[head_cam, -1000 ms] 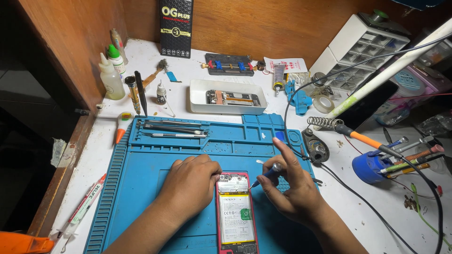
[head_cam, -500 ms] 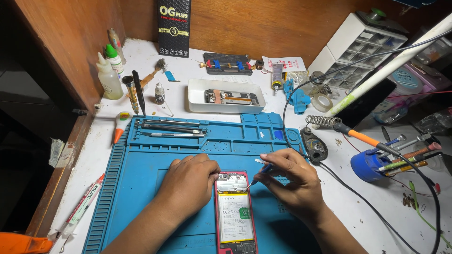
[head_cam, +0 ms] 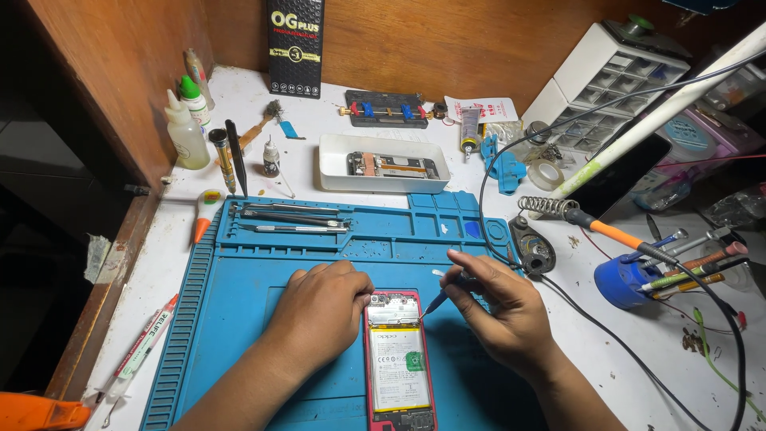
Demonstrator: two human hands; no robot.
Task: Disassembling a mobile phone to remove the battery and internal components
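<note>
Carefully now: keep the left hand pressed flat, fingers together, on the blue mat and against the left side of the opened phone, lying back-up near the mat's front edge, so as not to let it slide. Hold the right hand pinched on the thin screwdriver, tip down at the phone's top right corner, upright and with light pressure only. Avoid touching the exposed board beside the tip. Further back, leave the tweezers along the mat's far edge, and the white tray with another phone frame behind it, undisturbed.
</note>
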